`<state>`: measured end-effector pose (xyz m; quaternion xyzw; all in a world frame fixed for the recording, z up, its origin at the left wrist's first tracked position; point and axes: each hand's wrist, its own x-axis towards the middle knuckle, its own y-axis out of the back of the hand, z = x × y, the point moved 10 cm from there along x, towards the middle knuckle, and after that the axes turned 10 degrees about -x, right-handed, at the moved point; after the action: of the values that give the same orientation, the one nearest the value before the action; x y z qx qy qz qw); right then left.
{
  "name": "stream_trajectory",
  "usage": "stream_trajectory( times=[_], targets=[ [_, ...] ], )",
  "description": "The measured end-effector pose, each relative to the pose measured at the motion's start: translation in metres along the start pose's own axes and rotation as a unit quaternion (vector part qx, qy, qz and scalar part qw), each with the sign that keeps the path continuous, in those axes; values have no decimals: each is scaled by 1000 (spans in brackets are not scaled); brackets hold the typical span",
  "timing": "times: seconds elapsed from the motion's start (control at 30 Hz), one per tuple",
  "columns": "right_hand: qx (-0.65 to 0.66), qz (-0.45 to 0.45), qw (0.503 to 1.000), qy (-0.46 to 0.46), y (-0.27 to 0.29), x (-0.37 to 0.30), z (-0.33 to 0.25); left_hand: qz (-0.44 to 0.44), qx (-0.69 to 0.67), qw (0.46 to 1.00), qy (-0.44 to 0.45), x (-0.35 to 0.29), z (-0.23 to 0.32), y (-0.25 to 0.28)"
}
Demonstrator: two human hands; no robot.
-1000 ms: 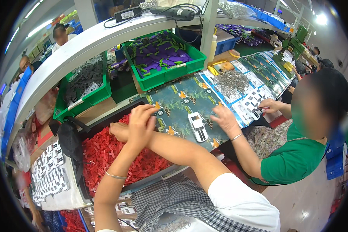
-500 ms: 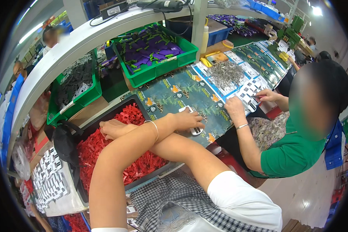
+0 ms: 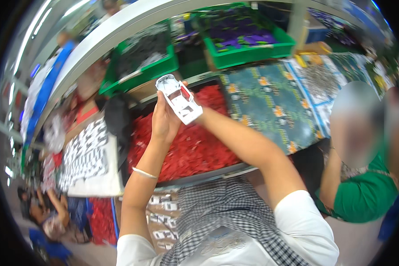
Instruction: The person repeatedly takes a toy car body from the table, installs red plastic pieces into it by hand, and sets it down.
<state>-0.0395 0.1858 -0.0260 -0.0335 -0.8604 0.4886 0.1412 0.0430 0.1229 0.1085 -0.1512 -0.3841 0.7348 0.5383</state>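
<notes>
Both hands grip the white toy car body: left hand beneath, right hand largely hidden behind. Body lifted above the red parts; fitting unfinished.

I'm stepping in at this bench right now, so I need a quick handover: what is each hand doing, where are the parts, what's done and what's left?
Left hand: wrapped around the white toy car body, held up over the bin of red parts.
Right hand: mostly hidden behind the car body; it seems to steady the far side, but the grip cannot be confirmed.
Parts: the green printed mat lies right of the red bin; two green crates sit on the shelf behind.
Done: the car body is off the mat and in hand.
Left: no red part is visibly fitted yet.
</notes>
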Motion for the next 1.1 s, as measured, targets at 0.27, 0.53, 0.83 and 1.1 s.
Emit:
stream_trajectory(
  times=[0.27,0.53,0.83,1.1],
  targets=[
    [-713,129,572,385,-159,-61,-67,212,19,976,-39,-31,46,165],
    [-803,24,475,359,-164,-52,-28,253,99,961,-42,-35,34,152],
    [-872,51,350,338,-166,-53,-19,233,84,961,-124,-31,44,149],
    [-879,85,320,343,-163,-55,-23,218,111,965,-89,-33,38,140]
  ],
)
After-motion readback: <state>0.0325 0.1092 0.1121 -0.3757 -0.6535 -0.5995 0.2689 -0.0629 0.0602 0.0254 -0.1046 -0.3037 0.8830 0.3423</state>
